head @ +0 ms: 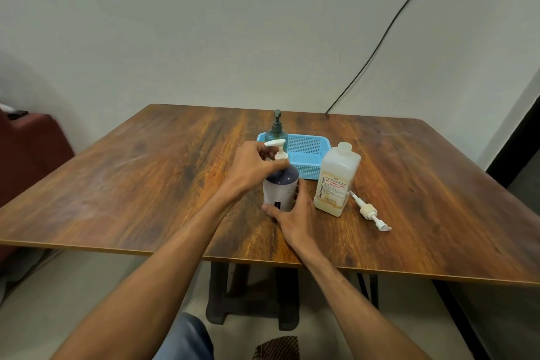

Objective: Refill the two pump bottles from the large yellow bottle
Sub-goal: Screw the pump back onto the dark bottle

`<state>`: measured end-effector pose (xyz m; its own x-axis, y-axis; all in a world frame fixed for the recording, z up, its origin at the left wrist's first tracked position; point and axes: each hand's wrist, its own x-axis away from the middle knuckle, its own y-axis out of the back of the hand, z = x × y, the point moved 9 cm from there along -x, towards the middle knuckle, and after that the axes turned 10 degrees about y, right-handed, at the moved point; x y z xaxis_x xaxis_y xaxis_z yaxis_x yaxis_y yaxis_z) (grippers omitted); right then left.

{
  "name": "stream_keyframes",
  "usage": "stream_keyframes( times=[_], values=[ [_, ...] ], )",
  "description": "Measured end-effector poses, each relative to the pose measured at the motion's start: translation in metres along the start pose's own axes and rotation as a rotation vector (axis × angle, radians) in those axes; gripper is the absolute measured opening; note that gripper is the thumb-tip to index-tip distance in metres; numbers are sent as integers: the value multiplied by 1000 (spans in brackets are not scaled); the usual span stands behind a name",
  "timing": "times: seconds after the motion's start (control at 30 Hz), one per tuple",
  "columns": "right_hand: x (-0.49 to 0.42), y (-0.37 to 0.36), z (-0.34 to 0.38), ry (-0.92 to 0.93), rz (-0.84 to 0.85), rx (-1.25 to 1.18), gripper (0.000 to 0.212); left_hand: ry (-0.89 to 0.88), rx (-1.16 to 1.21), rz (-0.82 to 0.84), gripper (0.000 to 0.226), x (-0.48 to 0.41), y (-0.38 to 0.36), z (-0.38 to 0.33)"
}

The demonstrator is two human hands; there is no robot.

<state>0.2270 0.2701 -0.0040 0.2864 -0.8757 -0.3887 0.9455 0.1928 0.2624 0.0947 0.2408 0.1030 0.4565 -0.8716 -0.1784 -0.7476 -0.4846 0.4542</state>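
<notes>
Knee: blue denim (187, 339) at the bottom edge, at 6 o'clock below the worktop, beside a dark patterned patch.
Maroon seat (29, 149): at the far left, at 9 o'clock off the worktop's edge.
Worktop (146, 184): dark wood grain, set against a pale wall.
Left grip (257, 166): fingers curled and clamped round the white collar under the pump head, on top of the bottle.
Teal pump bottle (277, 133): upright in the basket's left far corner, at 12 o'clock from the held bottle.
White-and-purple pump bottle (280, 184): upright near the worktop's middle, pump in place with its spout pointing to 9 o'clock, held between both hands.
Right grip (292, 213): clamped round the base of that bottle, thumb across the front, fingers behind.
Blue basket (309, 168): perforated plastic, at 1 o'clock just behind the held bottle.
Large yellow bottle (336, 184): upright at 3 o'clock, just beside the held bottle, translucent, yellow liquid low inside.
Loose pump (369, 210): white, lying flat at 4 o'clock of the yellow bottle, its tube end just beside the base.
Black cable (380, 41): runs down the wall at 1 o'clock.
</notes>
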Motion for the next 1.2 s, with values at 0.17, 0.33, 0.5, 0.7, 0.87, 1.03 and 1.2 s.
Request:
stream_keyframes(
  times=[0.17, 0.33, 0.5, 0.7, 0.87, 1.03, 1.2],
  values=[
    [1, 0, 0, 4, -4, -12, 98, 32, 236, 62, 31, 3, -6, 8],
    [-1, 0, -1, 17, 1, -11, 95, 39, 341, -80, 51, 8, -2, 15],
    [-1, 0, 1, 42, -4, -13, 93, -55, 248, -121, 27, 11, -2, 10],
    [-1, -1, 1, 57, -4, -24, 94, -97, 252, -139, 20, 15, 0, 10],
    [-1, -1, 0, 56, -3, -30, 93, -72, 278, -109, 25, 14, -3, 13],
    [-1, -1, 2, 57, 8, -51, 94, -75, 242, -2, 28, 13, -9, 13],
    [-1, 0, 2, 53, 0, -28, 96, -26, 298, -18, 46, 11, -9, 19]
  ],
)
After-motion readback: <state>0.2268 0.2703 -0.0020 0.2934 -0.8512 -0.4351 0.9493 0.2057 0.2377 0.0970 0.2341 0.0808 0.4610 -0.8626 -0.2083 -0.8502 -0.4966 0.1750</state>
